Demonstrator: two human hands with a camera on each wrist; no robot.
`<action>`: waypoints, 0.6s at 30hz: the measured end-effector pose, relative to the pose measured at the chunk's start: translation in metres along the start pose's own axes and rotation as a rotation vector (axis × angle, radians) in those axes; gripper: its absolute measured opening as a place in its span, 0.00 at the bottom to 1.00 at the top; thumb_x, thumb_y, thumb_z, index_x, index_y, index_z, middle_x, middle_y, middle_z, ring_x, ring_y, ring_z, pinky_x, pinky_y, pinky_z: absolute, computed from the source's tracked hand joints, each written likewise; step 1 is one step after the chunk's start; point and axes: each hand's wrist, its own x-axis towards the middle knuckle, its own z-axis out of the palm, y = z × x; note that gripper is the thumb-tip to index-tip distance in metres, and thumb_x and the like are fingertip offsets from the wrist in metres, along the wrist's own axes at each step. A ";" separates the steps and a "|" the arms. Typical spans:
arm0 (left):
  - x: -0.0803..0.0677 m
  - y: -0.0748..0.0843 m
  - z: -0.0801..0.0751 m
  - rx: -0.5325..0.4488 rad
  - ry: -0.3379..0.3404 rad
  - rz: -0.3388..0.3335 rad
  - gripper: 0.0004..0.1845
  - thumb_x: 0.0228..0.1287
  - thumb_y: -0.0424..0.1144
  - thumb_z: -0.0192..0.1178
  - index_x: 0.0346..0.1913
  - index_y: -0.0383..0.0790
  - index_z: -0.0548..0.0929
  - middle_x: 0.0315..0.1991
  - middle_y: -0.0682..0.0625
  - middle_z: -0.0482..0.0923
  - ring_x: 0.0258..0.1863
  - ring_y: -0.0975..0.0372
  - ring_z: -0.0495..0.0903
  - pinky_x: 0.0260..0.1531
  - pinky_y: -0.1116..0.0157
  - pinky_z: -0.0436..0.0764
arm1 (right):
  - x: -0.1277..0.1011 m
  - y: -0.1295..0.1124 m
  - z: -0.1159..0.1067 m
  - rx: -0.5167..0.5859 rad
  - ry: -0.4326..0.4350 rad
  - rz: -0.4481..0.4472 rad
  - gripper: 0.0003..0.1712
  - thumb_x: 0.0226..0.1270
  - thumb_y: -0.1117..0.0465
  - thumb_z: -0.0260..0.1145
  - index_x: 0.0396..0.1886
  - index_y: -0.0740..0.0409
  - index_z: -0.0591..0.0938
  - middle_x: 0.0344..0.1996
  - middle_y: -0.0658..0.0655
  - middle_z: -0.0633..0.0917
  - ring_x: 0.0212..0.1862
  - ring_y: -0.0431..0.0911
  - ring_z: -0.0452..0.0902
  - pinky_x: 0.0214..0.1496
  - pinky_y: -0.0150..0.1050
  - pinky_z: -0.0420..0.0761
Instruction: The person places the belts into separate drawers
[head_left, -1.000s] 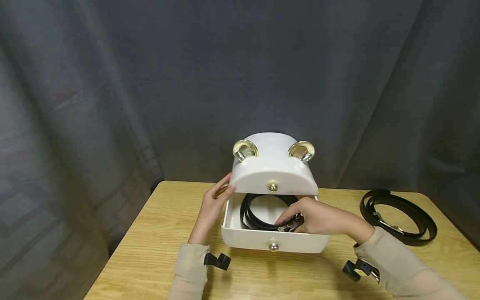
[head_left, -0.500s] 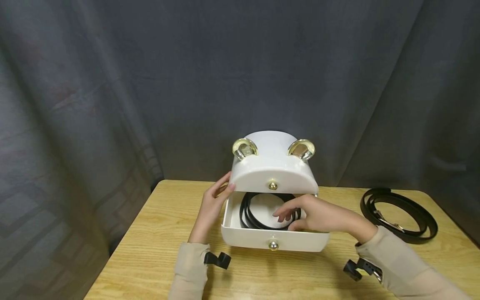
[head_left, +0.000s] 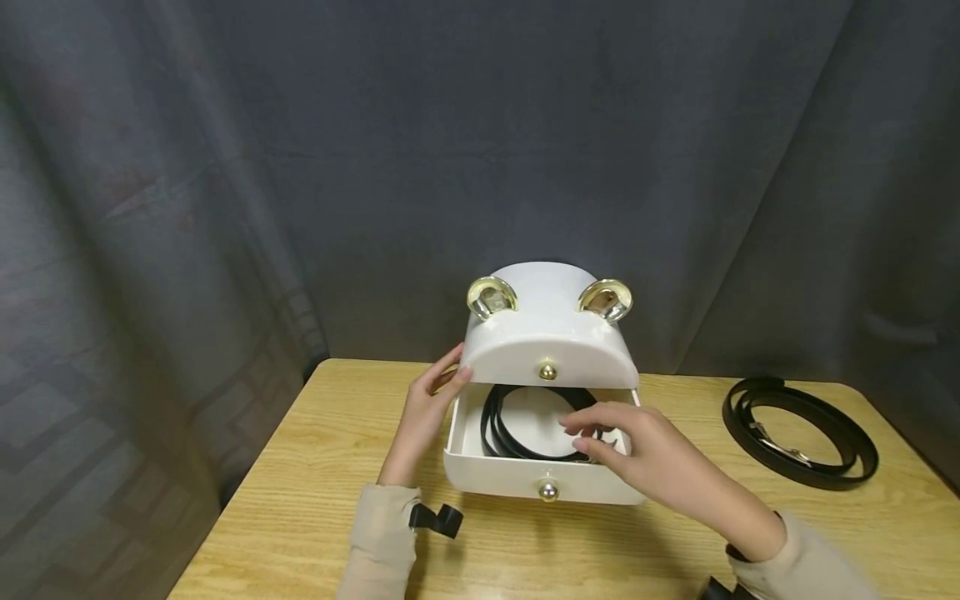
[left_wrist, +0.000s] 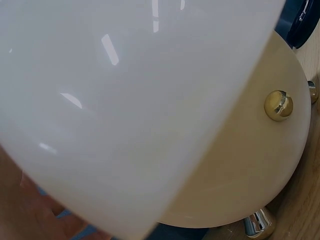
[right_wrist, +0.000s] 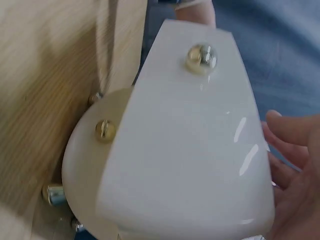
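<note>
Hovers with right hand (head_left: 637, 442), fingertips (head_left: 579, 419) narrowly parted, over right side of coiled belt (head_left: 579, 398) in drawer (head_left: 501, 478). Rests left hand (head_left: 431, 398) straight-fingered against case (head_left: 546, 312).

the head camera faces forward and down across the table (head_left: 322, 467); both wrist cameras look, tilted and from close by, at the white box (head_left: 517, 354), shared by all, lower centre in the head view.

Marking check: no text, label, brand, number or sign legible on the white box (head_left: 543, 315) at the left fingers (head_left: 447, 362), the drawer (head_left: 498, 477) below the right fingers (head_left: 596, 415), the black belt (head_left: 512, 447) beside them, or the second belt (head_left: 828, 482) well apart from them
</note>
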 end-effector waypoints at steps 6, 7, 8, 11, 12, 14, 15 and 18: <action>-0.001 0.000 0.000 0.005 0.002 -0.003 0.24 0.71 0.41 0.60 0.69 0.45 0.75 0.67 0.47 0.72 0.63 0.51 0.74 0.58 0.53 0.77 | -0.015 -0.013 0.010 0.019 0.188 -0.102 0.18 0.60 0.67 0.73 0.48 0.43 0.86 0.43 0.39 0.86 0.46 0.37 0.82 0.50 0.30 0.79; -0.001 0.000 0.000 0.006 0.003 -0.003 0.24 0.71 0.41 0.60 0.69 0.45 0.75 0.67 0.47 0.72 0.63 0.51 0.74 0.58 0.53 0.77 | -0.018 -0.016 0.012 0.034 0.209 -0.098 0.19 0.60 0.68 0.73 0.48 0.43 0.86 0.43 0.39 0.86 0.46 0.37 0.82 0.51 0.27 0.77; -0.001 0.000 0.000 0.007 0.003 -0.003 0.24 0.71 0.41 0.60 0.69 0.45 0.75 0.67 0.47 0.72 0.63 0.51 0.74 0.58 0.53 0.77 | -0.021 -0.018 0.013 0.050 0.231 -0.103 0.20 0.60 0.68 0.73 0.48 0.43 0.86 0.43 0.39 0.86 0.45 0.37 0.82 0.53 0.25 0.75; -0.001 0.000 0.000 0.007 0.005 -0.004 0.24 0.71 0.41 0.61 0.69 0.46 0.75 0.67 0.47 0.72 0.63 0.51 0.74 0.58 0.53 0.77 | -0.028 -0.025 0.016 0.088 0.282 -0.120 0.22 0.57 0.71 0.74 0.48 0.44 0.86 0.42 0.42 0.86 0.45 0.38 0.82 0.54 0.22 0.73; -0.001 0.001 0.000 0.005 0.006 -0.003 0.24 0.71 0.41 0.61 0.69 0.46 0.75 0.67 0.47 0.72 0.63 0.51 0.74 0.58 0.53 0.76 | -0.030 -0.027 0.017 0.091 0.296 -0.136 0.22 0.56 0.72 0.74 0.48 0.45 0.86 0.42 0.43 0.86 0.45 0.38 0.82 0.54 0.23 0.74; -0.001 0.001 0.001 0.005 0.007 -0.002 0.24 0.71 0.41 0.61 0.69 0.46 0.75 0.67 0.47 0.72 0.63 0.51 0.74 0.58 0.53 0.76 | -0.033 -0.030 0.018 0.104 0.310 -0.171 0.23 0.54 0.75 0.74 0.47 0.48 0.86 0.42 0.45 0.87 0.45 0.39 0.82 0.54 0.24 0.75; -0.001 0.002 0.001 0.006 0.008 -0.001 0.24 0.71 0.41 0.61 0.69 0.45 0.75 0.66 0.47 0.72 0.63 0.51 0.74 0.58 0.53 0.76 | -0.034 -0.031 0.019 0.112 0.312 -0.183 0.24 0.53 0.76 0.74 0.47 0.49 0.86 0.42 0.46 0.87 0.45 0.39 0.82 0.53 0.25 0.75; -0.001 0.002 0.000 0.010 0.009 0.005 0.24 0.71 0.41 0.60 0.69 0.45 0.75 0.67 0.46 0.72 0.63 0.51 0.74 0.58 0.53 0.76 | -0.037 -0.033 0.022 0.148 0.321 -0.235 0.24 0.52 0.78 0.73 0.48 0.54 0.86 0.42 0.50 0.87 0.45 0.39 0.82 0.52 0.25 0.77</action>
